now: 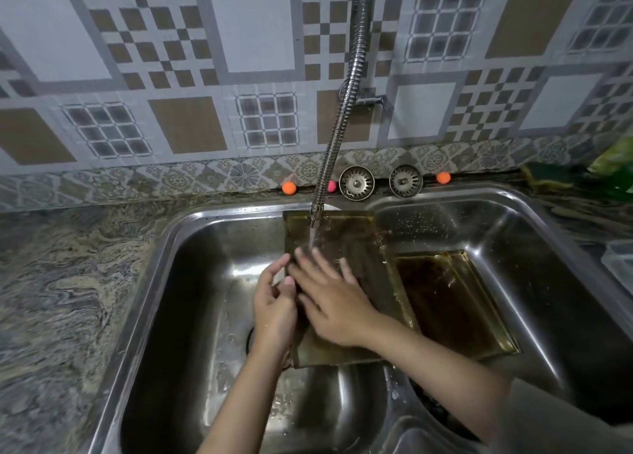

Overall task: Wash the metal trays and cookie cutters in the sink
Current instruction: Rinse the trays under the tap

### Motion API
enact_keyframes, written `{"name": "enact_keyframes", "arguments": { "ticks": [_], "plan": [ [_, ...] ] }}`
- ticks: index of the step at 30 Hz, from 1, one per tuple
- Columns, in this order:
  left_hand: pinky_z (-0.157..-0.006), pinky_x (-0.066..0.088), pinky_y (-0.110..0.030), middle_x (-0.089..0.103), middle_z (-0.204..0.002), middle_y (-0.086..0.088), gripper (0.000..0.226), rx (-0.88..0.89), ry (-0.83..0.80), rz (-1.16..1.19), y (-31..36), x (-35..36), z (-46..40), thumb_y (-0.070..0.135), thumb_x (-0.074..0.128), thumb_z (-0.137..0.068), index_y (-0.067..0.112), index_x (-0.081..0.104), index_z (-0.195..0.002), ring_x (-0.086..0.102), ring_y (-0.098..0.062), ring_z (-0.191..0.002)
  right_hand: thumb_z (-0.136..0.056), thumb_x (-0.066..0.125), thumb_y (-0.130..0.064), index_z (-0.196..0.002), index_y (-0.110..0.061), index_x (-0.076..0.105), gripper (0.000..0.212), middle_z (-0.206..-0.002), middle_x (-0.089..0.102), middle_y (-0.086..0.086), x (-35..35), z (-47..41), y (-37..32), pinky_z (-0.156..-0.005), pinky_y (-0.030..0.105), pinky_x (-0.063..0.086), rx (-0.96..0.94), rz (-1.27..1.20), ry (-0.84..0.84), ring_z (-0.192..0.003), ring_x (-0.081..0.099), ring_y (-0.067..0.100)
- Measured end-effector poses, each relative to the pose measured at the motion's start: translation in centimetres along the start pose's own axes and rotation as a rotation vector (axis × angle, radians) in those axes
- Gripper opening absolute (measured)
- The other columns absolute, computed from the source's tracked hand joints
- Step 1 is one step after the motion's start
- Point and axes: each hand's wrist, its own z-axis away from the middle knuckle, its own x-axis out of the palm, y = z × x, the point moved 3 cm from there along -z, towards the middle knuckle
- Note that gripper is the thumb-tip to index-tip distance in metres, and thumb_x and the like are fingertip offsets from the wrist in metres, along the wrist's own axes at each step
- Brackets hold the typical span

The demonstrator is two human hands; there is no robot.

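The left hand [274, 302] grips the left edge of a stained, brownish rectangular metal tray [346, 248], fingers curled round the rim with the thumb on top, apparently to steady it at a slant so the water runs off. The right hand [334, 302] lies flat on the tray's face, fingers straight and spread, pressing and holding nothing; it looks to be rubbing the surface, so the step in hand is probably rinsing or scrubbing by palm.

The tray is propped across the divider of the double-bowl stainless steel sink [191, 234], its far edge up near the back rim and its near edge low in the left bowl. Directly above the tray, the coiled flexible chrome tap [346, 110] pours a stream onto its upper part, just beyond the right fingertips.

Right of that tray, a second browned metal tray [455, 299] lies in the right bowl, seemingly waiting its turn. No cookie cutters can be made out.

Behind the tray, on the sink's back ledge, stand two round metal strainer plugs [356, 182] and small orange balls [288, 187]. The mottled stone worktop [68, 282] spreads to the left.
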Motion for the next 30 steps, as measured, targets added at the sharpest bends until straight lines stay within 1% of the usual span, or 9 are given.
{"name": "enact_keyframes", "arguments": {
  "ticks": [3, 7, 10, 13, 15, 19, 22, 26, 30],
  "plan": [
    [-0.07, 0.044, -0.023, 0.06, -0.09, -0.007, 0.036, -0.03, 0.043, 0.01, 0.0, -1.7, -0.3, -0.001, 0.044, -0.096, 0.024, 0.061, -0.115, 0.052, -0.01, -0.071, -0.1, 0.024, -0.048, -0.152, -0.034, 0.0, 0.059, -0.158, -0.017, -0.01, 0.3, 1.4, 1.8, -0.113, 0.041, -0.013, 0.006, 0.046, -0.016, -0.144, -0.021, 0.014],
    [-0.077, 0.049, -0.025, 0.066, -0.104, -0.007, 0.036, 0.0, -0.056, 0.006, -0.9, -0.3, 1.3, 0.0, 0.044, -0.096, 0.029, 0.059, -0.113, 0.062, -0.015, -0.089, -0.099, 0.024, -0.05, -0.153, -0.017, 0.008, 0.065, -0.16, -0.009, 0.014, -1.0, -1.3, 5.7, -0.116, 0.052, -0.005, 0.472, 0.003, 0.057, -0.146, -0.012, 0.034],
    [-0.081, 0.048, -0.033, 0.066, -0.106, -0.017, 0.039, -0.006, -0.089, 0.052, -1.5, 1.0, 1.2, -0.004, 0.045, -0.094, 0.029, 0.061, -0.108, 0.06, -0.023, -0.093, -0.101, 0.027, -0.042, -0.153, -0.024, 0.012, 0.057, -0.162, -0.004, 0.001, -0.7, -1.8, 2.6, -0.116, 0.058, -0.004, 0.267, 0.014, 0.081, -0.147, -0.012, 0.024],
    [-0.075, 0.047, -0.031, 0.065, -0.098, -0.017, 0.038, -0.053, -0.039, 0.127, -1.2, -0.1, 0.2, -0.005, 0.044, -0.094, 0.027, 0.061, -0.105, 0.06, -0.022, -0.086, -0.101, 0.029, -0.041, -0.152, -0.033, 0.011, 0.055, -0.16, -0.008, -0.013, -0.2, 1.0, 0.6, -0.116, 0.047, -0.01, -0.023, 0.0, 0.012, -0.146, -0.015, 0.011],
    [-0.073, 0.048, -0.028, 0.065, -0.095, -0.015, 0.037, -0.025, -0.012, 0.106, -0.8, -1.1, 0.2, -0.004, 0.044, -0.095, 0.028, 0.06, -0.106, 0.06, -0.018, -0.081, -0.099, 0.026, -0.05, -0.152, -0.037, 0.006, 0.058, -0.159, -0.013, -0.009, -0.3, 1.8, 2.3, -0.116, 0.048, -0.01, 0.026, 0.065, 0.011, -0.146, -0.018, 0.016],
    [-0.072, 0.052, -0.025, 0.067, -0.095, -0.013, 0.033, 0.032, -0.163, 0.05, -0.5, 0.2, 1.7, -0.002, 0.045, -0.095, 0.021, 0.057, -0.115, 0.064, -0.015, -0.082, -0.099, 0.024, -0.051, -0.153, -0.027, 0.004, 0.063, -0.16, -0.013, 0.013, -1.7, 0.1, 5.3, -0.115, 0.055, -0.006, 0.454, 0.044, 0.118, -0.145, -0.017, 0.035],
    [-0.075, 0.05, -0.029, 0.067, -0.094, -0.016, 0.033, 0.06, -0.189, 0.044, -0.6, 1.6, 1.8, -0.005, 0.045, -0.094, 0.018, 0.057, -0.114, 0.062, -0.019, -0.083, -0.099, 0.023, -0.043, -0.153, -0.026, 0.007, 0.058, -0.161, -0.012, 0.002, -1.3, -0.9, 2.9, -0.115, 0.058, -0.006, 0.328, 0.012, 0.169, -0.146, -0.017, 0.027],
    [-0.065, 0.048, -0.013, 0.064, -0.086, -0.007, 0.035, -0.003, 0.012, 0.115, -0.3, -0.5, -0.2, -0.006, 0.044, -0.094, 0.02, 0.059, -0.112, 0.059, -0.006, -0.071, -0.098, 0.022, -0.049, -0.151, -0.038, 0.007, 0.056, -0.157, -0.015, -0.016, 0.4, 2.1, 0.7, -0.114, 0.044, -0.013, -0.062, 0.023, 0.007, -0.145, -0.02, 0.012],
    [-0.064, 0.048, -0.017, 0.063, -0.084, -0.005, 0.035, 0.009, 0.037, 0.104, -0.4, -1.4, -0.2, -0.004, 0.044, -0.095, 0.022, 0.057, -0.115, 0.058, -0.005, -0.067, -0.096, 0.024, -0.058, -0.153, -0.027, -0.004, 0.071, -0.155, -0.029, 0.003, -0.2, 1.2, 5.0, -0.118, 0.049, -0.006, 0.289, -0.028, -0.025, -0.141, -0.03, 0.022]
  ]
}}
